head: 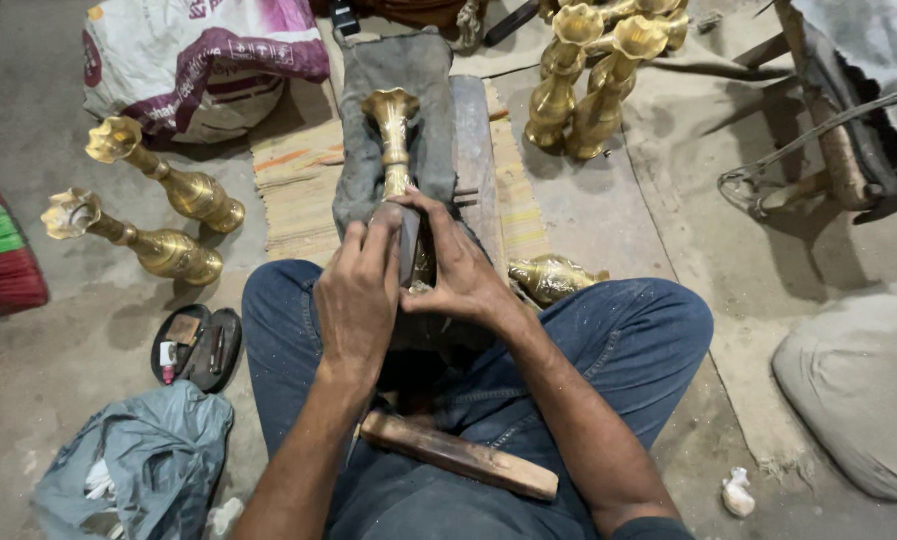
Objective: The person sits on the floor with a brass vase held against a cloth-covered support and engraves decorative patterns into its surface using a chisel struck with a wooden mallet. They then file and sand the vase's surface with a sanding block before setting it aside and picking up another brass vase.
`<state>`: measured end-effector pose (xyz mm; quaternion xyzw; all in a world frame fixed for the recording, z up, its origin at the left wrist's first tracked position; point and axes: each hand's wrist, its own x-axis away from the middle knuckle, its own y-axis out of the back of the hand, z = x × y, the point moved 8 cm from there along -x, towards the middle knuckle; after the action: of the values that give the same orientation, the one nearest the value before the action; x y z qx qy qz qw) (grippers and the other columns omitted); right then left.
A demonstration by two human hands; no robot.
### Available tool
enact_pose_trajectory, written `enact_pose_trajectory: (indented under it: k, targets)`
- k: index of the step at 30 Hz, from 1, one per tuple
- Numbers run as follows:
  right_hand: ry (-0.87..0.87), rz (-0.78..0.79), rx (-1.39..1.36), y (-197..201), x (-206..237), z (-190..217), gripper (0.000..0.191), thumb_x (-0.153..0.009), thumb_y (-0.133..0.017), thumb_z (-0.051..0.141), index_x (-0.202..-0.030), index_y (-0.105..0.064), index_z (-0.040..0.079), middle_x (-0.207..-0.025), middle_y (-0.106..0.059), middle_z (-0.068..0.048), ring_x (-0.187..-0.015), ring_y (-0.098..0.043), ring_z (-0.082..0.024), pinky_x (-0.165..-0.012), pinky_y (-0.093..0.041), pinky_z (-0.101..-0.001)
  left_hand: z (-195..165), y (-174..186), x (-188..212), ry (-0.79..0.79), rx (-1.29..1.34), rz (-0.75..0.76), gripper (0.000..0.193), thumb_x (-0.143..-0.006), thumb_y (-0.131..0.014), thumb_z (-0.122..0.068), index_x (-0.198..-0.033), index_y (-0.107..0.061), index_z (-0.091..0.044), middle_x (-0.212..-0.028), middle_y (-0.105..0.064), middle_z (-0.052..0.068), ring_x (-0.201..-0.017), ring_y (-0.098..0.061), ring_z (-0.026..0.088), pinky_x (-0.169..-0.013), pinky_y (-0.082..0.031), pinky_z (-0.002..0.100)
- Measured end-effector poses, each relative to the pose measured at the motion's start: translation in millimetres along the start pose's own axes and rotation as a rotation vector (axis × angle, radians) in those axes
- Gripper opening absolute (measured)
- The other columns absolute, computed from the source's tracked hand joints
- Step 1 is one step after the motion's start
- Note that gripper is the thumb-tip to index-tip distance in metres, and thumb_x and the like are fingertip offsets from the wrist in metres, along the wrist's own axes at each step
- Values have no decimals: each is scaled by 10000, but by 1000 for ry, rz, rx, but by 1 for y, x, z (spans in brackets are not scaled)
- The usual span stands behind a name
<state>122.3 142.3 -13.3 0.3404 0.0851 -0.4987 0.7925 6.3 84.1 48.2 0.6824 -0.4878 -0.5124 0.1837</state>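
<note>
Left hand (356,290) grips a dark tool (409,240) against the brass vase (393,135) (lying on cloth), right hand (458,270) clasping the vase too.

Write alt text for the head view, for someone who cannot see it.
Both hands, left hand and right hand, grip a dark tool against a brass vase lying on a cloth-covered block. More brass vases lie on the floor; a wooden handle rests on the person's lap.

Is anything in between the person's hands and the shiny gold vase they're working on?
Nothing visible does. Both the left hand and right hand already grip the brass vase on the grey cloth, with a dark tool pressed against it.
</note>
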Motion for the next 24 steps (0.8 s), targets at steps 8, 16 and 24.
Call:
enact_pose_trajectory:
  k: [8, 16, 24]
  targets:
    - [5, 3, -20, 0, 1, 5, 1161, -700, -944, 371, -1572, -247, 55, -1571, -457, -206, -1513, -435, -379, -1259, -366, -456, -1, 0, 9, -4, -46, 13, 307, -979, -670, -102, -1283, -652, -65, -994, -629, 159, -825, -689, 369, -677, -560, 459]
    - [1, -10, -19, 0, 1, 8, 1131, -732, -923, 347, -1587, -244, 52, -1590, -457, -191, -1533, -435, -372, -1284, -360, -448, -4, 9, 18, -16, -2, 15, 272, -985, -647, -84, -1256, -660, -69, -1028, -646, 155, -842, -693, 366, -689, -561, 459]
    - [-46, 6, -30, -1, 0, 0, 1158, -685, -929, 366, -1563, -245, 46, -1570, -437, -200, -1507, -429, -380, -1246, -371, -444, -5, 1, -4, -42, -12, -22, 245, -993, -649, -89, -1234, -657, -43, -1014, -640, 160, -843, -692, 367, -675, -552, 462]
